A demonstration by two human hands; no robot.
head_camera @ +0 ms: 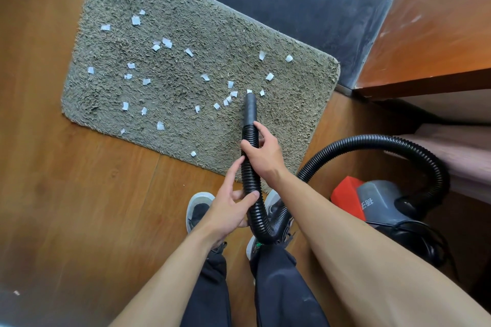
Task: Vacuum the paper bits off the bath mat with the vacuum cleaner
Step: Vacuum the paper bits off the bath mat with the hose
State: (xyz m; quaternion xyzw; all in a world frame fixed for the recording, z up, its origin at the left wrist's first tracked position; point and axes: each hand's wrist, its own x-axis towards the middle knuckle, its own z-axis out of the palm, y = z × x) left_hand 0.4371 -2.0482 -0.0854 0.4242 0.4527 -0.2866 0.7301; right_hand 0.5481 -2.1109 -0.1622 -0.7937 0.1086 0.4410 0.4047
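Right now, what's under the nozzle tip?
A white paper bit sits at the nozzle mouth on the bath mat; anything beneath the nozzle itself is hidden.

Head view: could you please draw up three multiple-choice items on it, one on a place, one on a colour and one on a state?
1. Where does the vacuum cleaner body stand?
A. on the wooden bench
B. on the wooden floor, at the person's right
C. on the pebbled ledge

2. What colour is the hose?
A. white
B. grey
C. black

3. Which hand holds the hose?
A. both
B. the left only
C. neither

Key:
1 B: it sits low on the floor beside the right leg.
2 C: the ribbed tube is black along its whole visible length.
3 A: the left hand and the right hand each curl round it, the right nearer the nozzle.
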